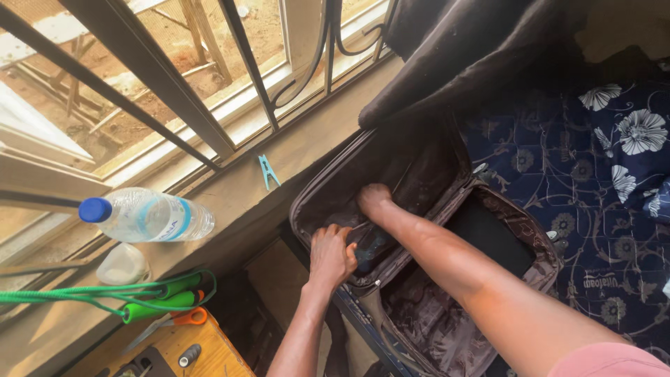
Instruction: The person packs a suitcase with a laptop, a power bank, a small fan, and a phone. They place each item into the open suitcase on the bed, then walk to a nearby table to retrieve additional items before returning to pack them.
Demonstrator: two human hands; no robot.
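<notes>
Open suitcase (419, 230) lying at the edge of the bed (600, 202), lid leaning back toward the window ledge (230, 209). Left hand (331, 255) closing in a pinch on the lid's lining, near a dark bluish patch (370, 248) in the lid pocket; what the fingers are gripping too small to tell. Right hand (375, 199) pressing knuckles-down higher on the same lining, fingers curling under, nothing visibly held. Judging by this: work on the lid pocket under way, the case already lying wide open, closing not yet begun. Base half showing crumpled grey lining and a flat black item (488, 237) lying inside, otherwise little packed as far as visible. Dark cloth (474, 56) hanging over the lid's upper edge and draping toward the bed, likely getting in the way of the lid. Barred window (174, 84) running along the ledge behind. Lying on the ledge: a clear water bottle (150, 216) with blue cap, on its side; a small clear container (122, 265) just below it; a blue clothes peg (267, 171) near the lid. At lower left, a wooden tabletop (209, 352) carrying orange-handled scissors (171, 321), with a green skipping rope (139, 297) crossing above.
</notes>
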